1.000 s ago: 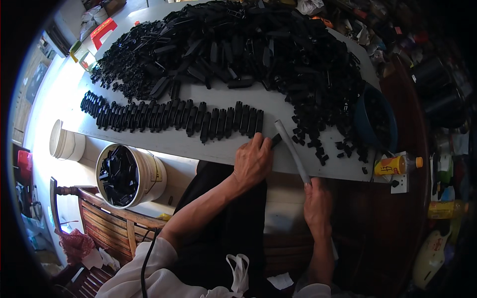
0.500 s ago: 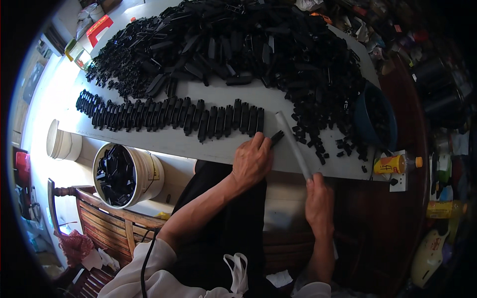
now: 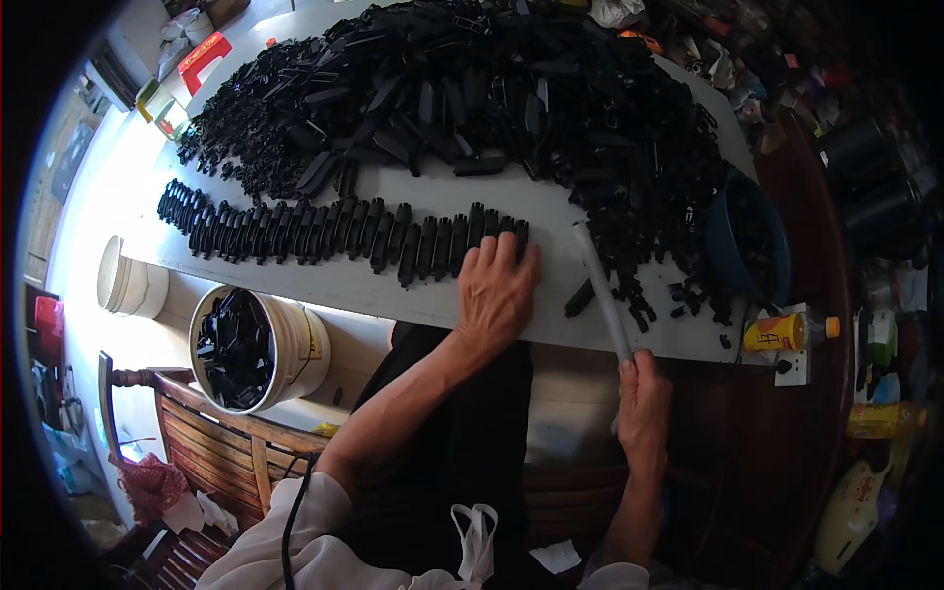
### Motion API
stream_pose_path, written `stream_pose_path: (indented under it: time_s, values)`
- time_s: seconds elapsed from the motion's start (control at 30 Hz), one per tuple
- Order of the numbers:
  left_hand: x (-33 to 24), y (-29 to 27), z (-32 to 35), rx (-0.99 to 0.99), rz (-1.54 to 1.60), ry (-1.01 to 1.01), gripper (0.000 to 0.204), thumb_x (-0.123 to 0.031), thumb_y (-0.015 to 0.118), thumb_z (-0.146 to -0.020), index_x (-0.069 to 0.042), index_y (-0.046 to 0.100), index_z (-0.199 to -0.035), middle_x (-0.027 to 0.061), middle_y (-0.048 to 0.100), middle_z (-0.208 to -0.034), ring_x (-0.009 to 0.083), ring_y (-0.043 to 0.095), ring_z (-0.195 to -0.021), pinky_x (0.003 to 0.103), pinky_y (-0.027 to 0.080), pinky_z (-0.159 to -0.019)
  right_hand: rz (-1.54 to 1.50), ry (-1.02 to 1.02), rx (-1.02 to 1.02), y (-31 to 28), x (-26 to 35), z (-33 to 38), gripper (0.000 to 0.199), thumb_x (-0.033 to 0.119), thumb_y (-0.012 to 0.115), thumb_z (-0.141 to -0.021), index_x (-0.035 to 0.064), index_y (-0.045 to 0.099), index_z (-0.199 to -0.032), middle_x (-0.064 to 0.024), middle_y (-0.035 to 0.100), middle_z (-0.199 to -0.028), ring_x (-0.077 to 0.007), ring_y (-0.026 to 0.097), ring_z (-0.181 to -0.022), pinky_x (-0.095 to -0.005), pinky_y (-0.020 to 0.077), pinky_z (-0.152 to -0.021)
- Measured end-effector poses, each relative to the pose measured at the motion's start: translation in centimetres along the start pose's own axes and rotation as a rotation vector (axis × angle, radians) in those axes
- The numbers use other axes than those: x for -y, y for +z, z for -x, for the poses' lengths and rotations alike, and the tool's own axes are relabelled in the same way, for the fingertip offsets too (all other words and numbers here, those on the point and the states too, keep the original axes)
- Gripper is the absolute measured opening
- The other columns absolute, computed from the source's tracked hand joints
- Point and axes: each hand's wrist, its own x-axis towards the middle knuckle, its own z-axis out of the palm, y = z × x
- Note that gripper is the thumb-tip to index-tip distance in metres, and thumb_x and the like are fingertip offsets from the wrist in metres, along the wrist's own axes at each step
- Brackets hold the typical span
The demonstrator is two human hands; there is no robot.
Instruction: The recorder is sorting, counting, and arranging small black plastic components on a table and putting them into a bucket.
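Note:
A long, uneven row of narrow black plastic parts stands side by side across the white table. At its right end, my left hand has its fingers bent together over the last parts, palm down. Their tips hide what exactly they grip. My right hand is wrapped round the lower end of a grey rod, which slants up and left over the tabletop. Between the left hand and the rod, one loose black part lies on the table, apart from the row.
A large heap of black parts covers the back of the table. Small black pieces spread beside a blue basin at right, near a bottle. Below the left edge stands a bucket of black parts, by a wooden chair.
My left hand has shifted slightly up onto the end of the row. The loose black part beside it now lies farther right. My right hand and the rod have moved a little right.

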Motion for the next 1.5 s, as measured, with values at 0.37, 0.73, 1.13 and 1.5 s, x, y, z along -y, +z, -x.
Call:
stream_pose_path:
  time_s: [0.37,0.73,1.13,1.5]
  values:
    - [0.7,-0.2,1.2,-0.054,0.044,0.065,0.026,-0.004,0.056,-0.068,-0.005,0.059,-0.094,0.0088,0.047,-0.087,0.0242,0.046,-0.079,0.034,0.036,-0.067,0.014,-0.061,-0.004,1.6,1.2,-0.4,0.024,0.021,0.044,-0.100,0.0006,0.048,-0.088,-0.0155,0.047,-0.058,-0.0265,0.046,-0.048,-0.0386,0.0330,-0.048]
    - [1.0,-0.3,2.5,-0.048,0.086,0.084,0.021,-0.007,0.059,-0.074,-0.009,0.062,-0.094,0.0079,0.052,-0.092,0.0250,0.049,-0.080,0.036,0.040,-0.070,0.062,0.022,0.083,1.6,1.5,-0.1,0.023,0.020,0.044,-0.099,0.0006,0.048,-0.090,-0.0208,0.055,-0.066,-0.0406,0.056,-0.063,-0.0476,0.0398,-0.056]
    - [0.5,0.3,2.7,-0.066,0.218,0.097,0.035,-0.004,0.062,-0.072,-0.003,0.055,-0.107,0.0085,0.051,-0.081,0.0257,0.050,-0.075,0.036,0.042,-0.067,0.100,0.035,0.036,0.6,2.9,1.8,0.020,0.016,0.045,-0.098,0.0012,0.046,-0.085,-0.0199,0.056,-0.072,-0.0368,0.056,-0.063,-0.0457,0.0405,-0.057]
    - [0.5,0.5,2.7,-0.028,0.274,0.067,0.045,-0.003,0.068,-0.069,-0.003,0.052,-0.112,0.0109,0.055,-0.086,0.0290,0.051,-0.079,0.039,0.043,-0.071,0.132,0.086,0.022,0.9,2.7,2.5,0.023,0.019,0.041,-0.101,0.0016,0.045,-0.085,-0.0192,0.051,-0.067,-0.0371,0.055,-0.061,-0.0452,0.0394,-0.055]
